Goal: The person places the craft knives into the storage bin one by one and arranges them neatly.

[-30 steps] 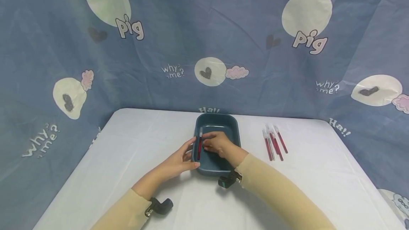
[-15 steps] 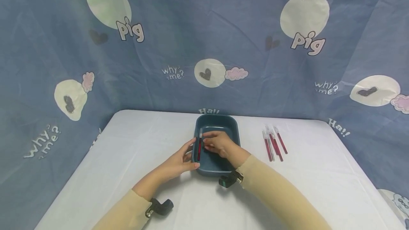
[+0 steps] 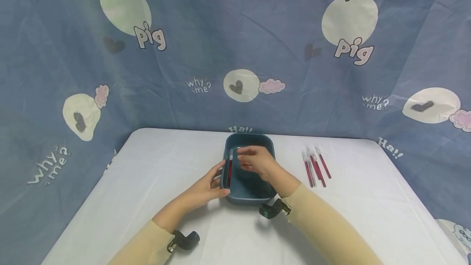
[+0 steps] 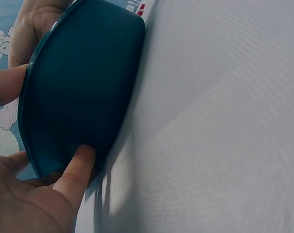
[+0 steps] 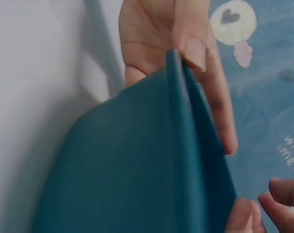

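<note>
A dark teal rectangular bin (image 3: 250, 200) stands on the white table. My left hand (image 3: 206, 187) touches its left side, thumb at the near corner and fingers along the wall; in the left wrist view a straight finger of that hand (image 4: 40, 199) presses the outer wall. Along the bin's inner left side lies a slim red pen-like tool (image 3: 229, 171) with a clear cap. Over the bin, just right of that tool, hovers my right hand (image 3: 257, 162), its fingers loosely bent and apart with nothing visible between them. Only its fingertips (image 5: 278, 199) show in the right wrist view.
Right of the bin, several similar capped tools (image 3: 318, 169) lie in a loose, partly overlapping bunch; most are red and one looks silver. A blue printed cloth (image 3: 169, 101) hangs behind the table (image 3: 176, 146).
My right hand has lifted off the bin floor and shifted slightly right, away from the red tool, its fingers parting. The left hand and the tool stay in place.
</note>
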The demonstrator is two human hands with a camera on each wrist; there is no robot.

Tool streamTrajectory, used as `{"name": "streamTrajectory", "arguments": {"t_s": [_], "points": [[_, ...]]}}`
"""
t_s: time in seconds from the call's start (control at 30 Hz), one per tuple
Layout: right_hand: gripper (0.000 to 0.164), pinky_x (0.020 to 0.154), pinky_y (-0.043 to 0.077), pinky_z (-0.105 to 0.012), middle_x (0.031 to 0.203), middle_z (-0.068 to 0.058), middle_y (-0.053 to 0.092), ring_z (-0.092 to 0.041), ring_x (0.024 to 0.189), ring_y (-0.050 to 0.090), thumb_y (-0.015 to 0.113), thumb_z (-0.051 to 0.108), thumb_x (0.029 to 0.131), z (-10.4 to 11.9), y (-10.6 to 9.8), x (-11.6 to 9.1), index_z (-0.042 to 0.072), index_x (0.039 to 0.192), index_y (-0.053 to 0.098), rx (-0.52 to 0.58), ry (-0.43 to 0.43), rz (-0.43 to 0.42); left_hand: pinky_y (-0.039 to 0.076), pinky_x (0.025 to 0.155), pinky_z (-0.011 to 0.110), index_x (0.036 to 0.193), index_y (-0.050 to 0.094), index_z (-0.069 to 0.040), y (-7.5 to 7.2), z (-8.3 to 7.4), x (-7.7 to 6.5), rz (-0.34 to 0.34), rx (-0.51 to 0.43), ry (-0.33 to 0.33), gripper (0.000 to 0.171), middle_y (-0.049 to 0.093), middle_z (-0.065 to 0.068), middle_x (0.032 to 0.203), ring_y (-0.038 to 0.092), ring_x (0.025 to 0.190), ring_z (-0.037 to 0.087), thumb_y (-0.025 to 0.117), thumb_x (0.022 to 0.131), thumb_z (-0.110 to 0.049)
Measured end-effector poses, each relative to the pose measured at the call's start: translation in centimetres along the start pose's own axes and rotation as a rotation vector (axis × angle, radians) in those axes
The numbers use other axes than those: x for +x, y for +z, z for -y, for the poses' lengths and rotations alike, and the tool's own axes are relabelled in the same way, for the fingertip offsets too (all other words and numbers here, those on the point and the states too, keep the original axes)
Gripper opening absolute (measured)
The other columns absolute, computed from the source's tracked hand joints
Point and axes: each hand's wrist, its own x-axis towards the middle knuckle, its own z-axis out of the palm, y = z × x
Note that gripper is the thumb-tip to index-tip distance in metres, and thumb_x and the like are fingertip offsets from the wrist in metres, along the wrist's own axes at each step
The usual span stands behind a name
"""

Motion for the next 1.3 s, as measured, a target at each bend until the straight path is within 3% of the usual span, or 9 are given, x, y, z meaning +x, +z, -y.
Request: {"name": "streamTrajectory", "arguments": {"t_s": [0.23, 0.5, 0.73, 0.93, 1.0, 1.1, 1.23, 1.3], "points": [[0.033, 0.089, 0.058, -0.039, 0.130, -0.023, 0.060, -0.043, 0.113, 0.062, 0.064, 0.005, 0.097, 1.5, -1.6, -1.9, -0.002, 0.129, 0.063, -0.108, -0.060, 0.075, 0.032, 0.115, 0.054, 0.162, 0.012, -0.025, 0.0, 0.0, 0.0, 0.003, -0.009, 0.006, 0.093, 0.019, 0.020, 0.164, 0.029, 0.146, 0.041, 0.073, 0.093, -0.023], [0.030, 0.088, 0.059, -0.039, 0.124, -0.015, 0.066, -0.036, 0.106, 0.065, 0.063, 0.015, 0.100, 2.8, -4.3, -4.4, 0.001, 0.126, 0.065, -0.314, -0.138, 0.097, 0.030, 0.116, 0.053, 0.162, 0.012, -0.022, 0.2, 0.3, 0.0, 0.006, -0.018, 0.014, 0.094, 0.018, 0.021, 0.163, 0.029, 0.146, 0.041, 0.074, 0.092, -0.021], [0.029, 0.085, 0.059, -0.039, 0.116, -0.014, 0.068, -0.031, 0.099, 0.068, 0.062, 0.016, 0.100, 3.5, -6.7, -6.4, 0.001, 0.124, 0.067, -0.468, -0.228, 0.029, 0.030, 0.116, 0.051, 0.162, 0.012, -0.021, 0.2, 0.4, 0.1, -0.009, -0.022, 0.016, 0.095, 0.018, 0.022, 0.163, 0.029, 0.146, 0.041, 0.075, 0.091, -0.019], [0.030, 0.086, 0.057, -0.050, 0.120, -0.013, 0.069, -0.027, 0.100, 0.070, 0.062, 0.023, 0.101, 3.6, -8.9, -8.1, 0.009, 0.126, 0.068, -0.594, -0.225, -0.041, 0.030, 0.116, 0.051, 0.162, 0.013, -0.022, 0.2, 0.4, 0.1, -0.013, -0.015, 0.008, 0.094, 0.017, 0.022, 0.163, 0.029, 0.146, 0.041, 0.075, 0.091, -0.020], [0.030, 0.077, 0.059, -0.052, 0.119, -0.013, 0.070, -0.031, 0.101, 0.070, 0.062, 0.024, 0.100, 3.5, -9.7, -8.5, 0.010, 0.127, 0.068, -0.600, -0.208, -0.063, 0.030, 0.116, 0.051, 0.162, 0.013, -0.023, 0.2, 0.4, 0.1, -0.014, -0.007, 0.008, 0.094, 0.018, 0.022, 0.163, 0.029, 0.146, 0.041, 0.075, 0.091, -0.022], [0.031, 0.076, 0.060, -0.049, 0.119, -0.016, 0.069, -0.034, 0.103, 0.069, 0.061, 0.023, 0.100, 3.0, -10.8, -9.0, 0.009, 0.127, 0.067, -0.580, -0.199, -0.087, 0.030, 0.116, 0.052, 0.162, 0.013, -0.023, 0.1, 0.3, 0.1, -0.015, -0.001, 0.014, 0.094, 0.018, 0.023, 0.163, 0.029, 0.146, 0.042, 0.075, 0.091, -0.023], [0.032, 0.087, 0.058, -0.047, 0.123, -0.019, 0.067, -0.035, 0.105, 0.069, 0.059, 0.021, 0.101, 2.0, -12.1, -9.2, 0.004, 0.128, 0.065, -0.550, -0.215, -0.128, 0.030, 0.116, 0.052, 0.162, 0.013, -0.023, 0.1, 0.4, 0.1, -0.017, -0.001, 0.015, 0.094, 0.019, 0.022, 0.163, 0.030, 0.146, 0.042, 0.075, 0.091, -0.022], [0.033, 0.076, 0.060, -0.045, 0.121, -0.020, 0.068, -0.035, 0.104, 0.068, 0.059, 0.023, 0.102, 1.3, -12.7, -9.3, 0.005, 0.128, 0.065, -0.550, -0.208, -0.171, 0.029, 0.116, 0.052, 0.162, 0.014, -0.023, 0.1, 0.4, 0.2, -0.018, -0.005, 0.013, 0.094, 0.019, 0.022, 0.163, 0.030, 0.146, 0.041, 0.075, 0.091, -0.021]]}}
